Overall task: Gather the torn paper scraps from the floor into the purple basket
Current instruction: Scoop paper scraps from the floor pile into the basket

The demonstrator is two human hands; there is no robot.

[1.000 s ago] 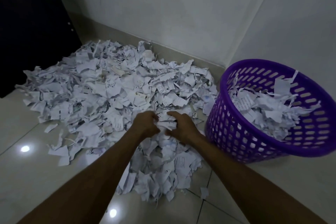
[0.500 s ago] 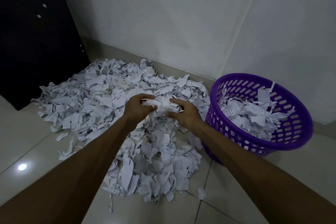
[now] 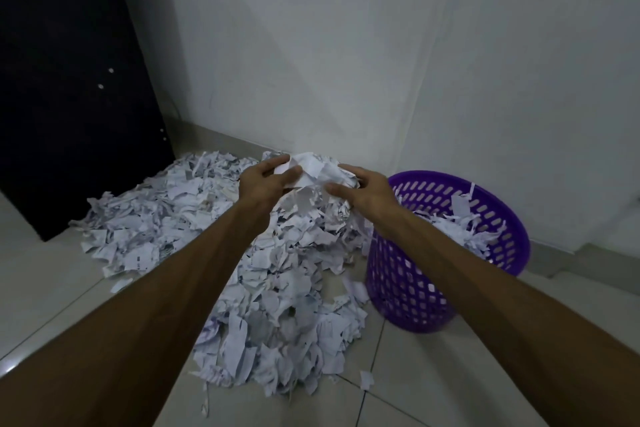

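Both hands' grip holds a scrap wad point(image 3: 313, 172) beside the purple basket point(image 3: 446, 253).

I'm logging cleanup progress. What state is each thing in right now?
Left hand: grips the paper bundle.
Right hand: grips the same bundle.
Paper bundle: held in the air between both hands.
Purple basket: upright, partly filled with scraps.
Scrap pile: large, spread on the floor.

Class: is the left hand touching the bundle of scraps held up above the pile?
Touching. Head view: the left hand has fingers curled round the bundle.
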